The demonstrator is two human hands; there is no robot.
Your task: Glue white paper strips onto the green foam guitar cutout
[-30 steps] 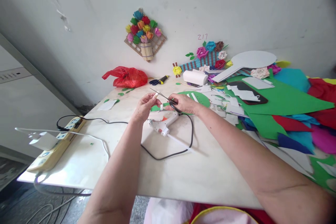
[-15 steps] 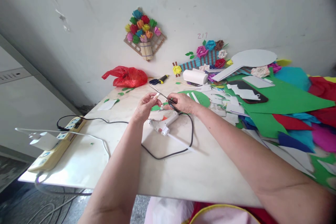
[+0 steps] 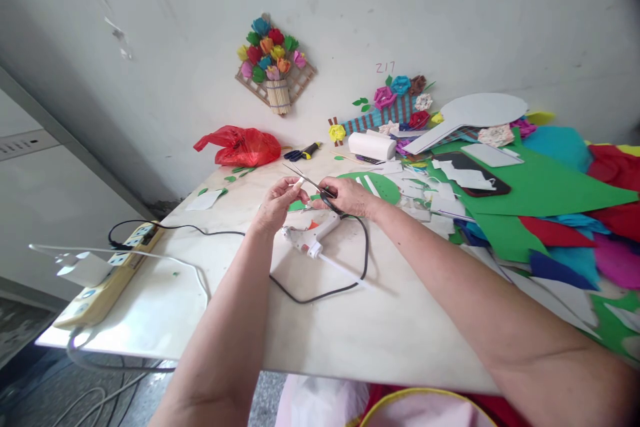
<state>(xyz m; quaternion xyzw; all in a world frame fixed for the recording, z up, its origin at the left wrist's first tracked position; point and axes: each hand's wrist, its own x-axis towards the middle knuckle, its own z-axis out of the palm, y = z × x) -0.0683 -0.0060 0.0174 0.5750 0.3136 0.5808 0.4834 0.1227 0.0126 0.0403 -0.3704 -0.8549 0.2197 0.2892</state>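
Observation:
My left hand [image 3: 281, 201] pinches a small white strip [image 3: 299, 184], which looks like paper or foam. My right hand [image 3: 351, 195] is closed on a pair of scissors [image 3: 327, 193], whose dark handles sit in the fingers. The blades point left toward the strip, slightly apart; whether they touch it I cannot tell. Just below both hands a white glue gun [image 3: 309, 239] lies on the table with a glue stick [image 3: 343, 270] coming out of its back. Behind my right hand is a green oval sheet [image 3: 385, 188] with thin white strips on it.
A power strip [image 3: 107, 280] with a white charger [image 3: 84, 269] lies at the left edge; a black cord [image 3: 300, 301] loops around the glue gun. A red plastic bag [image 3: 249, 147] and pliers [image 3: 303, 151] lie at the back. Paper scraps and coloured sheets [image 3: 543, 180] cover the right side.

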